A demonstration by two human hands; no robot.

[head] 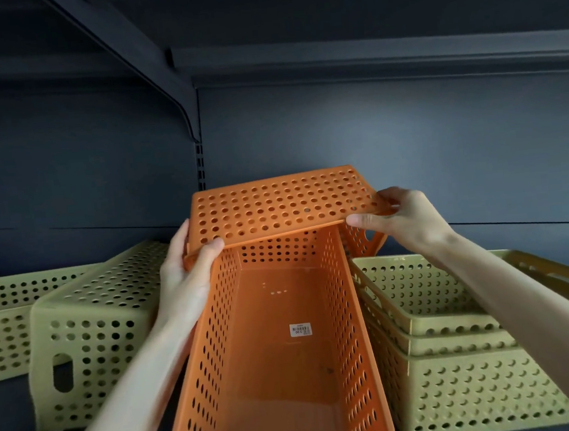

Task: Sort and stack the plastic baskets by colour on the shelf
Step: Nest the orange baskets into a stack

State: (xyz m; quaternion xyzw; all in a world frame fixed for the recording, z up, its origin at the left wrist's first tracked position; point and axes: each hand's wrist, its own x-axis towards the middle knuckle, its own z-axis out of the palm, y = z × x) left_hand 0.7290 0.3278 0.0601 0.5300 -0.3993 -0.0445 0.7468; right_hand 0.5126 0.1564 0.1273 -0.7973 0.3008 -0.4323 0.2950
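An upright orange perforated basket (282,363) stands on the dark shelf (6,428) in the middle, open side up, with a price sticker inside. A second orange basket (282,205) is held tilted above its far end, its perforated side facing me. My left hand (185,275) grips that basket's near left corner. My right hand (403,215) pinches its right edge. To the right sits a stack of green baskets (468,364). At the left a green basket (90,335) lies overturned, with another green basket (0,322) behind it.
The dark back panel (407,142) of the shelving rises close behind the baskets, and an upper shelf with its bracket (160,75) hangs overhead. A yellowish-brown basket edge (557,277) shows at the far right inside the green stack.
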